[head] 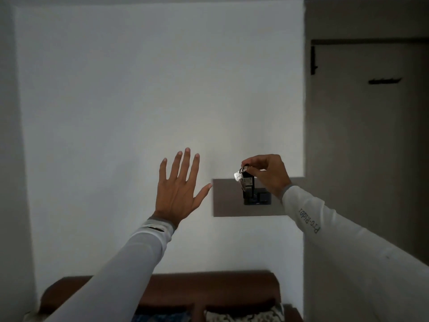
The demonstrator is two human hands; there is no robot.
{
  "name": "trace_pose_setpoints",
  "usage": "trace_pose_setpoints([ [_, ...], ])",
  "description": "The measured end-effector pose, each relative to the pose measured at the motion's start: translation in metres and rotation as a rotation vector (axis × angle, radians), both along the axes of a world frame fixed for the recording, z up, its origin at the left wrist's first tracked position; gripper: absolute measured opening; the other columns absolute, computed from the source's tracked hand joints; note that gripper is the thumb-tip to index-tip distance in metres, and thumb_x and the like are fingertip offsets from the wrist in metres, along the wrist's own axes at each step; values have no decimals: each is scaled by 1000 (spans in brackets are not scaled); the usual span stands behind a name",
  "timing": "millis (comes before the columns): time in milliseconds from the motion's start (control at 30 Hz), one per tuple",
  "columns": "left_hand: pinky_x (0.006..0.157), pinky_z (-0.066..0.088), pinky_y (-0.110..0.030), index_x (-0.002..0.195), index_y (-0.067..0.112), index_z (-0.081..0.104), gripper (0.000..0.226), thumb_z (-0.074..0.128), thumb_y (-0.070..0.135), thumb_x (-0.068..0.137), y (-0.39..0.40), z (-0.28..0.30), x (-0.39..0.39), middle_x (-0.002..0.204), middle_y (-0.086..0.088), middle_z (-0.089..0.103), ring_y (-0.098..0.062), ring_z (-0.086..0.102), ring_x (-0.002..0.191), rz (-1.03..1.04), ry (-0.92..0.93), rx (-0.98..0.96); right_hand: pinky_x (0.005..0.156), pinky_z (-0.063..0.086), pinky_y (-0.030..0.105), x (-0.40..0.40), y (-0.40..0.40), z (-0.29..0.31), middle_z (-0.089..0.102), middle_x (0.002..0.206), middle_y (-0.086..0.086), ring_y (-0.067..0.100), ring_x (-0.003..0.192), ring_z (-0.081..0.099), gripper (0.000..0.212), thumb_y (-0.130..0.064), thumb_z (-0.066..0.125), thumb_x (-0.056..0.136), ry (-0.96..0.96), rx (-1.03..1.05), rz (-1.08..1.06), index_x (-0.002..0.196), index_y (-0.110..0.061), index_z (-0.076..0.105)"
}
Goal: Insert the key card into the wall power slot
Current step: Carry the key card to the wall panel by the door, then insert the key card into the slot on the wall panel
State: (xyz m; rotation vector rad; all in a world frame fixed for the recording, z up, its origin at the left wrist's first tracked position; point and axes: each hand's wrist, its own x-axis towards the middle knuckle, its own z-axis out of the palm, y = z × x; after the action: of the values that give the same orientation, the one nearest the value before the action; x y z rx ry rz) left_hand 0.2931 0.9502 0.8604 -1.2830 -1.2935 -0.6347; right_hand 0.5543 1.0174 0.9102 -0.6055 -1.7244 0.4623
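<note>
Key card [248, 185], a dark upright tab, hangs below the right hand [269, 174] and stands against the black wall power slot [257, 198]; whether its lower end is already inside the slot cannot be told, since dark card and dark slot blur together. Its top joins a metal ring [244, 168], and a small silver tag [237, 175] dangles from that ring on the left side of the card. That hand has thumb and fingers pressed together in a pinch on the ring at the card's top, with the palm arched above the slot. Behind the slot a grey-brown rectangular wall plate [227, 198] is set flat on the white wall [139, 89], and two small dark switches [263, 195] sit in the same black unit just right of the card. Left of the plate, the left hand [180, 189] is spread wide, fingers apart and pointing up, its back toward the camera, its thumb tip close to the plate's left edge; whether the palm touches the wall cannot be told. Both arms wear pale long sleeves, the right sleeve [325, 231] printed with blue lettering. At the far right stands a brown door [362, 135] carrying a dark hook rail [385, 80]. Low in the frame, a reddish-brown wooden headboard [209, 289] runs along the wall.
</note>
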Motion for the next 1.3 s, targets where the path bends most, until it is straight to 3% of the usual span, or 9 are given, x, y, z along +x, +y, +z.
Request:
trace_pose_setpoints([
  [433, 121, 39, -67, 164, 7, 44, 83, 30, 69, 111, 209, 18, 56, 169, -24, 43, -42, 50, 152, -73, -5, 39, 91, 57, 37, 68, 187, 1, 79, 89, 5, 21, 87, 74, 17, 0, 72, 78, 8, 12, -83, 87, -13, 78],
  [600, 121, 39, -67, 164, 7, 44, 84, 30, 69, 110, 263, 11, 70, 170, -24, 43, -42, 50, 152, -85, 0, 36, 88, 57, 30, 78, 237, 1, 78, 88, 7, 20, 85, 74, 14, 1, 72, 79, 20, 8, -90, 88, -9, 78],
  [733, 120, 39, -68, 163, 6, 46, 84, 28, 69, 110, 293, 9, 75, 169, -24, 44, -43, 51, 151, -63, -8, 45, 81, 54, 16, 83, 275, 8, 78, 88, 6, 17, 85, 74, 14, 0, 72, 79, 11, 21, -73, 88, -9, 78],
  [967, 120, 39, -68, 163, 6, 46, 84, 27, 69, 110, 342, -9, 82, 169, -25, 44, -43, 51, 151, -23, -40, 16, 88, 56, 33, 86, 343, 14, 78, 89, 8, 23, 87, 74, 17, 2, 71, 78, -11, 34, -12, 86, -11, 78],
  [1300, 119, 42, -68, 161, 6, 49, 84, 26, 69, 110, 405, -43, 74, 168, -25, 46, -43, 51, 151, 42, -64, -55, 86, 58, 36, 65, 427, -20, 78, 87, 8, 21, 83, 74, 15, 1, 73, 77, -19, -25, 57, 86, -9, 79],
])
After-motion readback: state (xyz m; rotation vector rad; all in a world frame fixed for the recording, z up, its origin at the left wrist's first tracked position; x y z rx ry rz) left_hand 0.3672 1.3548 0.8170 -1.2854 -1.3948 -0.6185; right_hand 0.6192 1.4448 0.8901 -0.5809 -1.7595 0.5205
